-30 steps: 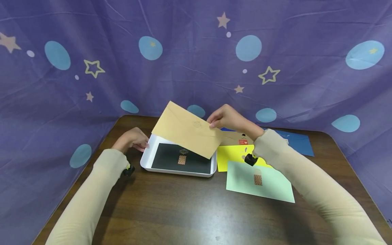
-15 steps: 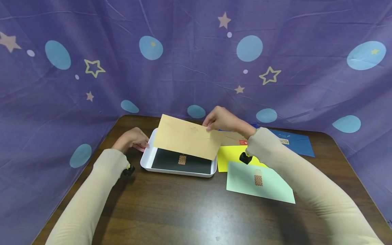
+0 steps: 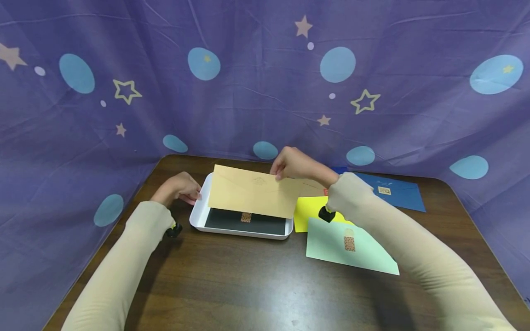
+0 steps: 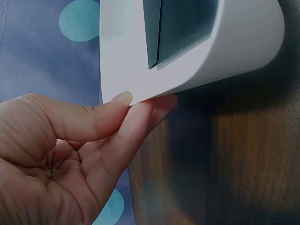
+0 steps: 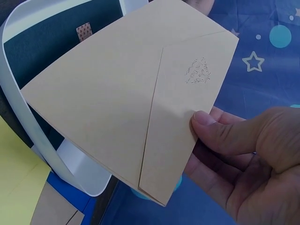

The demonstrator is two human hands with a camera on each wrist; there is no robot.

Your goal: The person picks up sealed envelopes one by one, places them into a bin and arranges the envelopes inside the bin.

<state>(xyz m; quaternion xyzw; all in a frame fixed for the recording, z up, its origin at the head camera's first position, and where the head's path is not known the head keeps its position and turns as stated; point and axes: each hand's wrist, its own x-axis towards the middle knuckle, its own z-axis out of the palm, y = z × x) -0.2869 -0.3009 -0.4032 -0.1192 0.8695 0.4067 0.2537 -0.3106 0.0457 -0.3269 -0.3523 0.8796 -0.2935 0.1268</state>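
- Tan envelope [image 3: 252, 193]: held over the white tray [image 3: 199, 212], flap side up, its printed mark near the long far edge; whether it touches the tray I cannot tell.
- Right hand [image 3: 293, 164]: fingers pinch that far edge, the thumb on the flap and the other fingers behind it.
- Left hand [image 3: 184, 187]: fingers grip the tray's left end, thumb on top of the rim and fingertips beneath.
- Dark envelope [image 3: 265, 225]: lies inside the tray, partly hidden by the tan one, with a patterned sticker [image 3: 246, 217] showing.
- Yellow envelope [image 3: 304, 216]: just beside the tray's right end, on the worktop [image 3: 232, 276].
- Mint-green envelope [image 3: 331, 243]: nearer the person, overlapping the yellow one and bearing a similar sticker.
- Brown envelope [image 3: 311, 190]: beyond the yellow one, partly hidden by the right arm.
- Blue envelope [image 3: 403, 191]: farther right, near the worktop's back edge.
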